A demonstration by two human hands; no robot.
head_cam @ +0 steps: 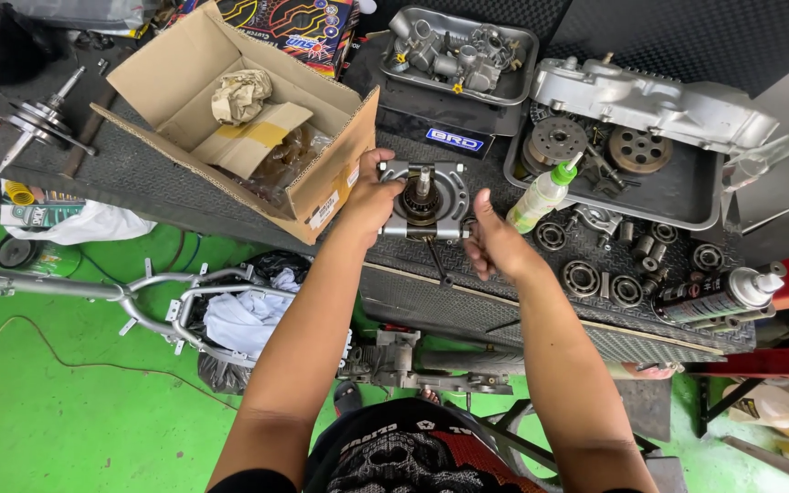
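Your left hand [369,203] grips the metal puller [424,199] beside the cardboard box [230,110] | right hand [495,245] curled at the puller's right edge, grip unclear.

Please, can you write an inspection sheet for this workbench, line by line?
Surface: dark ribbed rubber mat over the bench.
Job's things: round metal bearing puller with gear shaft, gripped by left hand; right hand on its thin black handle.
Clutter: open cardboard box, loose steel bearings, white squeeze bottle with green cap, grey parts trays.
Grippers: both hands closed.
Cables: thin cord on the floor.
Surroundings: green floor, silver tubular frame.
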